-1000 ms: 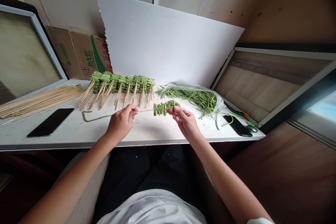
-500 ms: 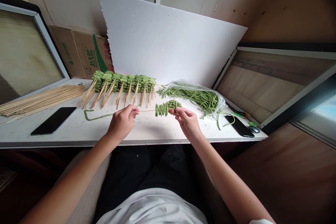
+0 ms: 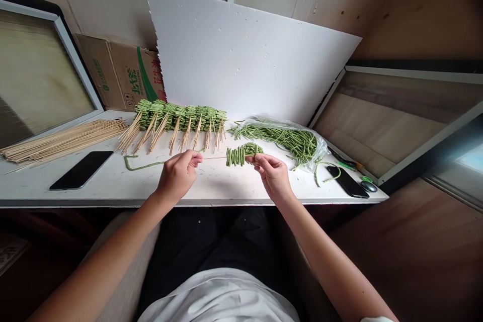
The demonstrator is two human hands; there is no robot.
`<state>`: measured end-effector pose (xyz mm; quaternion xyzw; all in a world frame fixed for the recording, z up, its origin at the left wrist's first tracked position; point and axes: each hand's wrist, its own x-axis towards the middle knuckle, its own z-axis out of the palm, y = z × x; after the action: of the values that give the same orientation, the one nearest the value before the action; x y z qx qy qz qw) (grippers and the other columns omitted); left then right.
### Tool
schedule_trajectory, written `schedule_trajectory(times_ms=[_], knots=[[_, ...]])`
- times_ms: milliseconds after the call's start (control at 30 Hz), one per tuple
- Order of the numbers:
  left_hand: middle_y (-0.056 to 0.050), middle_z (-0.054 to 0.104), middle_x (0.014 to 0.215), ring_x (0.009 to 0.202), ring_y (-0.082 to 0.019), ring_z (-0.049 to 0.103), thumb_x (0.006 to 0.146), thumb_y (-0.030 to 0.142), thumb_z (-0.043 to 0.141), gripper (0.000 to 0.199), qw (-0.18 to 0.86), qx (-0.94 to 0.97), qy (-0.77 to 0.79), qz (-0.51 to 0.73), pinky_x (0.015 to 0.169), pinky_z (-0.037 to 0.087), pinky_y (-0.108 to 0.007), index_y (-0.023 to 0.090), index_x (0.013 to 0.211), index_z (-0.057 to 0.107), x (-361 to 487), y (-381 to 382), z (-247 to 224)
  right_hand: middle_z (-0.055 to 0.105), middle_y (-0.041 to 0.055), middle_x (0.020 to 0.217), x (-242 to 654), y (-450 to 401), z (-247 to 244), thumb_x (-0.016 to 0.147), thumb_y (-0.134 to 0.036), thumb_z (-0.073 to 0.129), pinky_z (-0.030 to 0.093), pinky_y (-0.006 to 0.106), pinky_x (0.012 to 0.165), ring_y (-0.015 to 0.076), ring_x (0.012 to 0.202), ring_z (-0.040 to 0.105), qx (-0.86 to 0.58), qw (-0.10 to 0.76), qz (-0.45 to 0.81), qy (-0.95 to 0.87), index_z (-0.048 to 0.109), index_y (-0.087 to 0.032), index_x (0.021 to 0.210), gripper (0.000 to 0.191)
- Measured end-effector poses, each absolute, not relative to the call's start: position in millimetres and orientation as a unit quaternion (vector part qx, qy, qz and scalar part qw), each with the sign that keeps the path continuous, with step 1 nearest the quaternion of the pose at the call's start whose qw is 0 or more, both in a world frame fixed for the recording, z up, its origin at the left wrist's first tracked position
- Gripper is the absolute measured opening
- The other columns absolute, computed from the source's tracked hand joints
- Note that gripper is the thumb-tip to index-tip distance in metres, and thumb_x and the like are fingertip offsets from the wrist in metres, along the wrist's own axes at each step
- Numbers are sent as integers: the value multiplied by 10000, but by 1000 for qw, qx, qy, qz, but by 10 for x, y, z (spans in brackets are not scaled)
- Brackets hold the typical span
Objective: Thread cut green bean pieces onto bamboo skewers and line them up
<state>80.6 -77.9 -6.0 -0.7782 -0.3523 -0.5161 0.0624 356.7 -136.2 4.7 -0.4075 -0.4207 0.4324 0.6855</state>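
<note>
Between my hands a thin wooden skewer [image 3: 216, 158] is held level above the table. Folded green long beans [image 3: 235, 156] are threaded on it toward its right end. My left hand [image 3: 178, 173] pinches the bare left part of the skewer. With thumb and fingers, my right hand [image 3: 274, 173] grips at the right end, close beside the beans; the exact contact is partly hidden by the fingers. Behind them lies a small pile of beans [image 3: 252, 148]. A single long bean [image 3: 145, 166] lies bent on the table to the left of my left hand.
Finished bean skewers [image 3: 181, 118] are stacked at the back, sticks toward me. Loose skewers [image 3: 64, 142] lie at the left near a black phone [image 3: 81, 170]. A plastic bag of long beans [image 3: 287, 136] stands right of centre, with another phone [image 3: 347, 181] by the right edge of the white table [image 3: 226, 191].
The whole view has shifted slightly. Both hands keep hold of the skewer in nearly the same pose, and the threaded beans look the same.
</note>
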Motion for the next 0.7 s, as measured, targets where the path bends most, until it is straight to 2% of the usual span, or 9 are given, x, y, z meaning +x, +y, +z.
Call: schedule_trajectory(times_ms=[267, 467, 700], knots=[[-20, 795, 855, 808, -177, 786, 786, -78, 426, 385, 86, -785, -325, -521, 768, 618, -263, 186, 924, 670, 780, -809, -19, 849, 89, 959, 3555, -1368, -5, 766, -436, 933, 624, 341, 734, 280, 1019, 796, -413, 682, 431, -423, 835, -229, 884, 258], [-15, 798, 851, 813, -183, 787, 753, -75, 435, 390, 91, -786, -342, -507, 794, 625, -278, 193, 908, 672, 761, -790, -20, 849, 90, 989, 3552, -1357, -45, 731, -470, 947, 659, 348, 752, 302, 1095, 787, -414, 675, 442, -422, 822, -232, 875, 305], [-25, 802, 864, 811, -184, 784, 738, -78, 425, 399, 84, -795, -336, -499, 799, 631, -293, 185, 899, 677, 731, -755, -16, 847, 91, 960, 3541, -1365, -62, 724, -460, 956, 666, 356, 748, 311, 1084, 794, -413, 667, 445, -432, 822, -225, 858, 302]])
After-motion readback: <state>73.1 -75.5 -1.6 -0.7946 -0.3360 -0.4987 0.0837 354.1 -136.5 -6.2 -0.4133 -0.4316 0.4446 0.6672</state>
